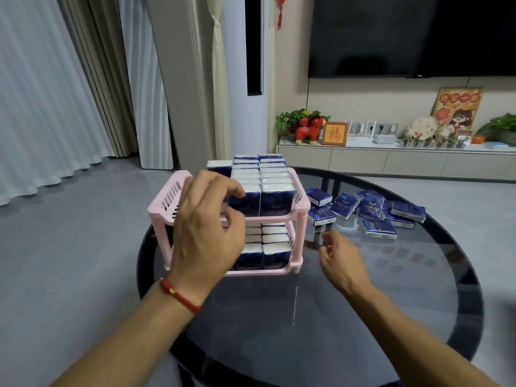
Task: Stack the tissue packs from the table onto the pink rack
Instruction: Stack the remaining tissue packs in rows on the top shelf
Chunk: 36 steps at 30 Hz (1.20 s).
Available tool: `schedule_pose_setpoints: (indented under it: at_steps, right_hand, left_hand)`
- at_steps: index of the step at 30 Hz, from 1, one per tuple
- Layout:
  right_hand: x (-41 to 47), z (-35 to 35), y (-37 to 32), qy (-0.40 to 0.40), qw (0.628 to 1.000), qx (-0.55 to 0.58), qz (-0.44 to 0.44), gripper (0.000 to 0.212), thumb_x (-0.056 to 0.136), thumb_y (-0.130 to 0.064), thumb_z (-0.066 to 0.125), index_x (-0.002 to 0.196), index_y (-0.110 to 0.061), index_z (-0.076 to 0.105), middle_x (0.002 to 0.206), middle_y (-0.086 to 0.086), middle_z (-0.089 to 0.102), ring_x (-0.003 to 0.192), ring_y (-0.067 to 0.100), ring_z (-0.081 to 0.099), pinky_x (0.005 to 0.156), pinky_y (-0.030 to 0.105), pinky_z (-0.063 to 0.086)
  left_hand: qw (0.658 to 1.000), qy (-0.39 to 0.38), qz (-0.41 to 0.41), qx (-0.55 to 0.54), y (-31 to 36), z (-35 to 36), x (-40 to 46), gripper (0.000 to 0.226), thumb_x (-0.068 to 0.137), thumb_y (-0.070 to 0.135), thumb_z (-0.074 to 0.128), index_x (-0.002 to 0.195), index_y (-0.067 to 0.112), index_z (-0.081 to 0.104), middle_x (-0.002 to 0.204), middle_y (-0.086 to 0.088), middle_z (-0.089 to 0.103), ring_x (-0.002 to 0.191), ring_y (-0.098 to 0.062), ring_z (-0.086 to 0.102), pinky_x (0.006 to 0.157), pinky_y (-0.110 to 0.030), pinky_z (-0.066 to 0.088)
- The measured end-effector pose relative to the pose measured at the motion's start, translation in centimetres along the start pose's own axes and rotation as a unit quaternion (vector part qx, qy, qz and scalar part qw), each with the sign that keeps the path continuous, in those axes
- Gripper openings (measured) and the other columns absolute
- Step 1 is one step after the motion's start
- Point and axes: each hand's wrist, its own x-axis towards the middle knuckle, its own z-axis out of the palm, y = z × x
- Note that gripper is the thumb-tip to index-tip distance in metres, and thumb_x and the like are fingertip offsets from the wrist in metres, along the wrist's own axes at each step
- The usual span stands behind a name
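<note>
Left hand (pixel 206 227) is raised in front of the pink rack (pixel 303 216), back of hand to camera, fingers curled. Thumb and index fingertip touch the near-left tissue pack in the top tier (pixel 245 201); cannot tell whether it is a real pinch or just contact, since the palm hides the rest. Red cord bracelet (pixel 178 296) on that wrist.

Rack is two-tier and stands directly behind the left hand on the round dark glass table (pixel 418 303). Top-tier packs stand upright in two rows running away from the hand, blue-and-white wrappers, with one more pack sticking out at the far left end. Lower tier packs (pixel 275 255) sit just right of the left palm, also upright, partly hidden by the hand.

Right hand (pixel 342 261) hovers low over the table, just right of the rack's near-right post, fingers loosely curled and holding nothing.

Loose tissue packs (pixel 371 212) lie in a scattered pile on the glass beyond and right of the right hand, apart from it, some flat, some leaning on each other.
</note>
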Motion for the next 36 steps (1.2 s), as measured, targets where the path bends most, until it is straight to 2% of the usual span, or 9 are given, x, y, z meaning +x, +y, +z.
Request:
schedule_pose_setpoints:
  at_steps: [5,9,18,24,27,29,31,33,36]
  right_hand:
    - [4.1,2.0,1.2,-0.005,0.999,-0.037,-0.005,0.054,0.095,-0.009,0.052,0.148,-0.013,0.046,0.152,0.015,0.047,0.133,0.035,0.048,0.113,0.046,0.041]
    - [7.2,2.8,1.8,-0.072,0.987,-0.136,-0.037,0.069,0.101,-0.014,0.045,0.163,-0.021,0.015,0.171,0.006,0.007,0.152,0.033,0.024,0.121,0.042,0.019]
    - [6.6,1.9,1.7,-0.024,0.951,-0.298,-0.076,0.055,0.1,-0.022,0.051,0.153,-0.025,0.036,0.146,0.007,0.042,0.127,0.034,0.04,0.1,0.046,0.048]
    - [2.9,-1.1,2.1,-0.024,0.946,-0.297,-0.125,0.036,0.099,-0.034,0.06,0.132,-0.023,0.056,0.146,0.0,0.045,0.139,0.024,0.034,0.11,0.048,0.034]
    - [0.0,-2.4,2.0,-0.061,0.965,-0.237,-0.09,0.031,0.096,-0.043,0.059,0.116,-0.022,0.05,0.124,0.001,0.057,0.121,0.022,0.051,0.11,0.049,0.033]
    - [-2.1,-3.0,2.2,-0.059,0.978,-0.186,-0.076,0.042,0.089,-0.05,0.068,0.116,-0.025,0.047,0.118,-0.001,0.054,0.108,0.021,0.054,0.097,0.042,0.042]
    - [-4.2,-3.8,2.1,-0.028,0.992,-0.092,-0.08,0.05,0.082,-0.048,0.078,0.114,-0.022,0.05,0.108,-0.004,0.051,0.096,0.016,0.052,0.081,0.031,0.043]
    - [-5.8,-4.8,1.5,-0.004,0.995,0.011,-0.098,0.048,0.078,-0.04,0.084,0.108,-0.018,0.054,0.098,-0.004,0.054,0.086,0.015,0.052,0.071,0.026,0.043]
    - [-7.3,-6.2,0.5,-0.11,0.983,0.096,-0.111,0.047,0.078,-0.047,0.079,0.112,-0.024,0.057,0.099,-0.004,0.063,0.087,0.014,0.061,0.074,0.031,0.055]
  left_hand:
    - [0.993,-0.093,-0.025,-0.07,1.4,2.4,-4.0,0.031,0.071,-0.017,0.061,0.08,0.012,0.064,0.087,0.004,0.057,0.082,-0.012,0.056,0.072,-0.022,0.045]
    - [0.969,-0.197,-0.056,-0.137,1.5,3.7,-6.0,0.034,0.07,-0.015,0.056,0.083,0.014,0.066,0.086,0.01,0.058,0.08,0.0,0.056,0.072,-0.007,0.039]
    - [0.905,-0.385,-0.118,-0.137,1.3,6.2,-8.5,0.038,0.084,-0.001,0.057,0.11,0.024,0.069,0.107,0.013,0.057,0.095,0.001,0.053,0.08,-0.002,0.036]
    - [0.887,-0.397,-0.176,-0.156,1.4,6.6,-8.6,0.035,0.084,0.001,0.06,0.107,0.024,0.072,0.103,0.01,0.064,0.089,0.002,0.06,0.073,-0.003,0.042]
    - [0.864,-0.397,-0.247,-0.185,2.4,7.2,-8.8,0.03,0.088,0.005,0.062,0.108,0.025,0.074,0.104,0.011,0.071,0.09,0.0,0.066,0.07,-0.002,0.046]
    - [0.837,-0.402,-0.306,-0.21,3.3,8.1,-8.9,0.025,0.091,0.01,0.062,0.11,0.024,0.071,0.106,0.006,0.073,0.09,-0.006,0.071,0.073,-0.009,0.054]
    - [0.787,-0.399,-0.39,-0.263,4.4,9.2,-9.0,0.024,0.094,0.017,0.063,0.117,0.021,0.065,0.106,-0.005,0.073,0.089,-0.019,0.075,0.084,-0.031,0.062]
    - [0.727,-0.384,-0.465,-0.329,5.3,10.4,-9.2,0.045,0.094,0.029,0.067,0.131,0.004,0.059,0.112,-0.011,0.071,0.09,-0.021,0.074,0.086,-0.037,0.063]
    - [0.649,-0.346,-0.533,-0.418,6.3,11.4,-9.1,0.03,0.101,0.017,0.06,0.122,-0.003,0.063,0.116,-0.026,0.071,0.088,-0.025,0.071,0.079,-0.042,0.064]
